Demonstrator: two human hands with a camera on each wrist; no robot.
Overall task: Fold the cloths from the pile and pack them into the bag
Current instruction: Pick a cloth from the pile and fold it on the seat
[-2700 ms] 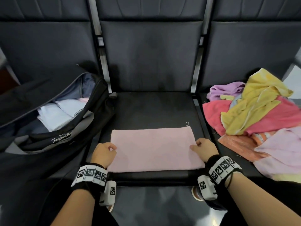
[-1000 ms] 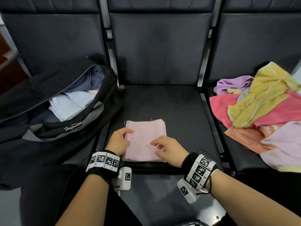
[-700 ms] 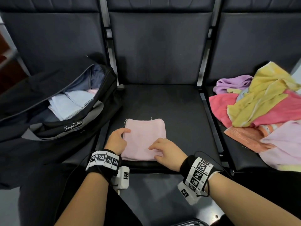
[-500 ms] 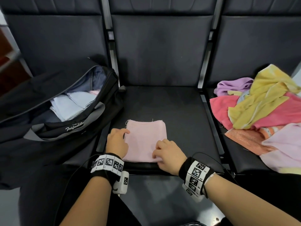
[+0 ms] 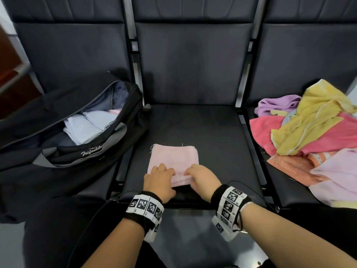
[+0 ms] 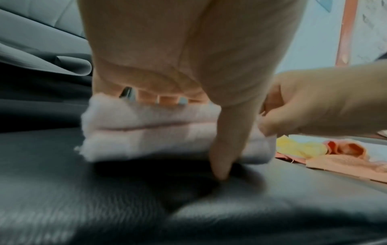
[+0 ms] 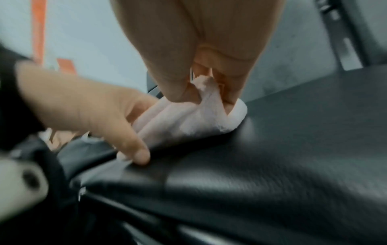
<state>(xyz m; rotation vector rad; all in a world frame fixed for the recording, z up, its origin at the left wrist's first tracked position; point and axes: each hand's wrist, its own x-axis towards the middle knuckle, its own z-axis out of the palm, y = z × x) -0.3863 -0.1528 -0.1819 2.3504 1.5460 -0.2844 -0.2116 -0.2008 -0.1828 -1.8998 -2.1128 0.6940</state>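
Together, left hand (image 5: 161, 177), right hand (image 5: 202, 179), gripping one pink cloth (image 5: 173, 158)

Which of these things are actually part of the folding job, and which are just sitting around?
Part of the job:
- pink cloth, gripped at its near edge by the left hand and right hand
- black bag, open, folded cloths inside
- pile of cloths still to fold

Just there:
- seats
- wrist bands

— What's worn on the arms?
— Bare forearms; each wrist has a black band (image 5: 144, 213) wrapped by white square-coded marker tiles (image 5: 230, 203).
— Anything else?
— A white camera block (image 5: 224, 229) under each, thin black cable (image 5: 108, 202) trailing.
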